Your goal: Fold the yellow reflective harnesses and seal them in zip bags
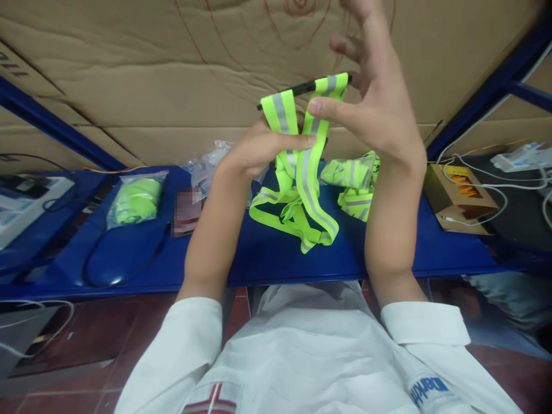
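Note:
Neon yellow-green straps with grey reflective stripes (308,172) hang in front of me over the blue table, looped at the top over a thin black bar (304,88). My left hand (267,144) is closed on the straps, its thumb lying across them and its other fingers hidden behind. At the upper right, my right hand (375,86) has its thumb against the right strap near the bar; its other fingers are raised, spread and partly blurred. The straps' lower loops hang close to the table top.
On the blue table (267,261) lie a bagged green bundle (138,198), clear plastic bags (211,161), a dark red item (186,213) and more green bundles (353,178). An open cardboard box (461,198) and white cables are at the right. Cardboard stands behind.

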Demonstrator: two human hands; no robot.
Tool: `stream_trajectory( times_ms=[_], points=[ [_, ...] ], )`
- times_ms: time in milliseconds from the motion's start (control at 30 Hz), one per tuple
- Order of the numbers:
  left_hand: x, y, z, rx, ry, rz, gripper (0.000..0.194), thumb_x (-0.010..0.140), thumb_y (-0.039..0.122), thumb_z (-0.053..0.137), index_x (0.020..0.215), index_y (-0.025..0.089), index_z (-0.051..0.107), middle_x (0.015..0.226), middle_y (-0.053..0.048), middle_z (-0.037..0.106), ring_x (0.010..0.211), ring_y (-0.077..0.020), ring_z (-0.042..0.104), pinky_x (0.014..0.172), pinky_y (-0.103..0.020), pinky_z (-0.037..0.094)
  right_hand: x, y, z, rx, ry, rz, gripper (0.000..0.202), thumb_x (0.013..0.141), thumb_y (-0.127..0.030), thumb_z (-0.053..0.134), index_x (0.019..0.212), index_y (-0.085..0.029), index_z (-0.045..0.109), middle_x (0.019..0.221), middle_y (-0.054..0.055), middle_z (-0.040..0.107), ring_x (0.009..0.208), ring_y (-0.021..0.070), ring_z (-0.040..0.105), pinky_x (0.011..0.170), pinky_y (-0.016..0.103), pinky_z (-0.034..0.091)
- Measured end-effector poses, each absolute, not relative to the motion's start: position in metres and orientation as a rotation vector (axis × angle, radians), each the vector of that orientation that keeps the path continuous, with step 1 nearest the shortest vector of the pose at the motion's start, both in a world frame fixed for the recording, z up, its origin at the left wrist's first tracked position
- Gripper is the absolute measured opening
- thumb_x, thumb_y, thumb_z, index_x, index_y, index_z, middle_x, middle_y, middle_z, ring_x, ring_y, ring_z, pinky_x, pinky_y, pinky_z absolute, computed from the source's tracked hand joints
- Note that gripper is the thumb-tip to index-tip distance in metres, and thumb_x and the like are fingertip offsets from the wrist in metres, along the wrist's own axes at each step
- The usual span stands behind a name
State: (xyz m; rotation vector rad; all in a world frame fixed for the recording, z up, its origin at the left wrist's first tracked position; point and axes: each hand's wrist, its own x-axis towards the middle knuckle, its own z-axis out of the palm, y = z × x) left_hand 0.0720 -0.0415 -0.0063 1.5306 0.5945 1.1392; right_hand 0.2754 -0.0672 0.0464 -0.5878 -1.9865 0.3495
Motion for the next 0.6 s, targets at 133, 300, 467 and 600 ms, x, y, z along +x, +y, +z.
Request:
stream_trajectory(
  times_ms=[133, 300, 467, 600],
  points=[
    [0.078, -0.054, -0.003, 1.462, 0.592, 1.043, 0.027, 0.078, 0.017, 0.086, 0.103, 0.020, 0.077, 0.098, -0.007, 0.079, 0.106, -0.0353, 0.078, 0.095, -0.048, 0.062, 0.281, -0.077, 0.052, -0.772, -2.065, 0.158, 0.036, 0.109, -0.053, 0.054, 0.107, -0.028, 0.079, 0.109, 0.002, 0.079, 0.104, 0.0241, 0.071, 0.102, 0.039, 0.054],
    [0.085, -0.053, -0.007, 1.484, 0.564, 1.020, 0.030, 0.077, 0.025, 0.090, 0.103, 0.021, 0.075, 0.097, -0.006, 0.079, 0.115, -0.0373, 0.074, 0.100, -0.051, 0.059, 0.267, -0.062, 0.044, -0.860, -1.819, -0.049, 0.033, 0.108, -0.046, 0.057, 0.087, -0.025, 0.070, 0.091, 0.003, 0.074, 0.090, 0.0236, 0.068, 0.090, 0.038, 0.051],
    [0.077, -0.052, -0.002, 1.595, 0.570, 0.931, 0.047, 0.067, 0.039, 0.100, 0.105, 0.025, 0.076, 0.098, -0.008, 0.080, 0.117, -0.0387, 0.073, 0.098, -0.048, 0.059, 0.259, -0.056, 0.043, -0.985, -1.708, 0.019, 0.033, 0.107, -0.049, 0.051, 0.080, -0.031, 0.057, 0.094, 0.003, 0.071, 0.100, 0.0289, 0.067, 0.097, 0.042, 0.053],
    [0.068, -0.052, 0.002, 1.694, 0.576, 0.862, 0.045, 0.070, 0.044, 0.099, 0.103, 0.023, 0.077, 0.099, -0.009, 0.081, 0.114, -0.0371, 0.073, 0.097, -0.047, 0.059, 0.259, -0.042, 0.037, -0.900, -1.602, 0.300, 0.024, 0.101, -0.037, 0.054, 0.078, -0.029, 0.053, 0.090, 0.004, 0.068, 0.095, 0.0240, 0.064, 0.087, 0.037, 0.055]
  ],
)
